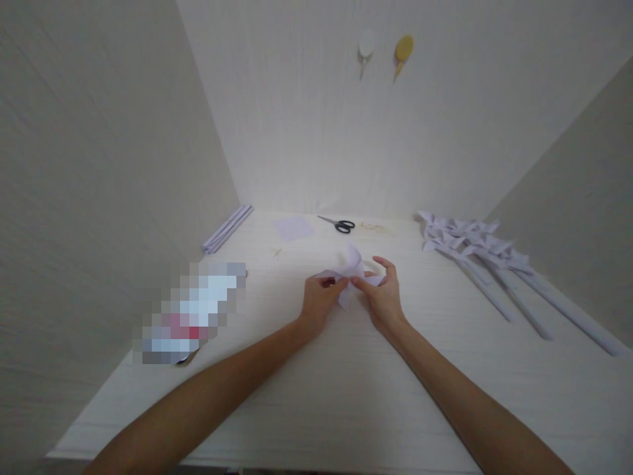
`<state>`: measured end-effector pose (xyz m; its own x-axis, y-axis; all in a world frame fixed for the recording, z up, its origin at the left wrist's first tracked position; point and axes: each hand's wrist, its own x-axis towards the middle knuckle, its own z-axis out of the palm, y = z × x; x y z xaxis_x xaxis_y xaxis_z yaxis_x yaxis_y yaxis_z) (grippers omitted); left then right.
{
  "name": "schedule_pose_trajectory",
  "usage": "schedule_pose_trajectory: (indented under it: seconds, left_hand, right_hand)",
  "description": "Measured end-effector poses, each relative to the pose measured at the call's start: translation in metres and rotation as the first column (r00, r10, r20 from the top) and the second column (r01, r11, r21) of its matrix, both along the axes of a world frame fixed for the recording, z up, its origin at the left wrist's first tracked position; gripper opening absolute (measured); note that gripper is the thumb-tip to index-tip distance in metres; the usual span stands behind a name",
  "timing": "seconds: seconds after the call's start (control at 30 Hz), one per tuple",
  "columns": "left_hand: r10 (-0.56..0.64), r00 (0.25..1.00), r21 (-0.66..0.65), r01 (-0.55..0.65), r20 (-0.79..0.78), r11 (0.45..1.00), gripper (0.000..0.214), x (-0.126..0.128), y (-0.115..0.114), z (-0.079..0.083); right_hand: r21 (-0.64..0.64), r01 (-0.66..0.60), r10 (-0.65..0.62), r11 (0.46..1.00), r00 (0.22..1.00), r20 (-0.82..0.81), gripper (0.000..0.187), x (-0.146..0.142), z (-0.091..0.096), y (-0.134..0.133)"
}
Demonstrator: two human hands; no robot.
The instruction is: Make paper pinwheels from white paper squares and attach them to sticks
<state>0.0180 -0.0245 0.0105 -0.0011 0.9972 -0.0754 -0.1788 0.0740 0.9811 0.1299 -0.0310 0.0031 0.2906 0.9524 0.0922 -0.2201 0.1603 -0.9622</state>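
Observation:
Over the middle of the white table, a pale lilac paper pinwheel (354, 260) is held between my two hands, its blades curling up and outward. My left hand (320, 300) pinches it near the centre from the left, thumb pointing right. From the other side my right hand (386, 297) presses its thumb to the same centre, with the index finger raised and curved away from the paper. Whatever lies under the thumbs at the centre is hidden. Behind the hands are black-handled scissors (343, 226) and a flat square of lilac paper (293, 228).
Several finished paper pinwheels (465, 237) on rolled paper sticks lie at the right. Rolled paper sticks (227, 229) are bundled at the back left. A blurred-out object (198, 310) lies at the left. Walls enclose three sides; a yellow hook (404, 49) and a white hook (366, 45) hang at the back.

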Motion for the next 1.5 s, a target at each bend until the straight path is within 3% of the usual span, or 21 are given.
schedule_pose_trajectory:
  seconds: [0.23, 0.43, 0.6, 0.7, 0.8, 0.9, 1.1, 1.23, 1.3, 1.43, 1.5]
  left_hand:
    - [0.005, 1.000, 0.049, -0.005, -0.005, 0.999, 0.019, 0.000, 0.001, -0.003]
    - [-0.020, 0.996, -0.006, 0.021, 0.083, 1.000, 0.018, 0.000, 0.003, -0.003]
    - [-0.079, 0.979, -0.023, 0.085, 0.187, 0.996, 0.020, -0.006, 0.011, -0.006]
    - [-0.142, 0.953, -0.022, 0.153, 0.266, 0.988, 0.016, -0.008, 0.013, -0.005]
    - [-0.248, 0.898, -0.034, 0.278, 0.365, 0.960, 0.013, -0.008, 0.011, -0.002]
    - [-0.393, 0.797, 0.012, 0.437, 0.459, 0.899, 0.015, -0.008, 0.007, 0.002]
    - [-0.601, 0.570, 0.094, 0.677, 0.561, 0.730, 0.025, -0.014, 0.003, 0.006]
    - [-0.642, 0.479, 0.121, 0.739, 0.598, 0.663, 0.025, -0.019, 0.004, 0.008]
    - [-0.647, 0.450, 0.130, 0.752, 0.616, 0.646, 0.024, -0.020, 0.005, 0.009]
    - [-0.662, 0.401, 0.123, 0.793, 0.633, 0.597, 0.025, -0.025, 0.006, 0.007]
    - [-0.674, 0.383, 0.114, 0.814, 0.632, 0.570, 0.027, -0.028, 0.007, 0.006]
  right_hand:
    - [0.013, 0.004, -0.005, 1.000, 0.998, 0.058, 0.064, 0.000, 0.004, -0.002]
    - [0.032, 0.010, -0.014, 0.999, 0.992, 0.125, 0.063, -0.001, 0.011, -0.007]
    - [0.117, 0.059, -0.058, 0.991, 0.998, -0.013, 0.029, 0.003, 0.014, -0.005]
    - [0.106, 0.062, -0.051, 0.992, 0.993, -0.107, 0.019, 0.010, 0.014, 0.000]
    - [0.063, 0.102, -0.091, 0.993, 0.985, -0.148, 0.016, 0.020, 0.013, 0.004]
    - [0.001, 0.118, -0.117, 0.993, 0.982, -0.148, 0.015, 0.028, 0.009, 0.007]
    - [-0.036, 0.201, -0.198, 0.979, 0.977, 0.080, 0.015, 0.022, 0.015, 0.009]
    - [-0.010, 0.061, -0.054, 0.998, 0.929, 0.365, 0.014, 0.003, 0.020, 0.019]
    - [0.027, -0.024, 0.006, 0.999, 0.846, 0.534, 0.014, -0.009, 0.022, 0.034]
    - [0.058, -0.329, 0.197, 0.943, 0.687, 0.700, 0.011, -0.041, 0.024, 0.078]
    - [0.067, -0.384, 0.217, 0.921, 0.649, 0.729, 0.010, -0.060, 0.025, 0.100]
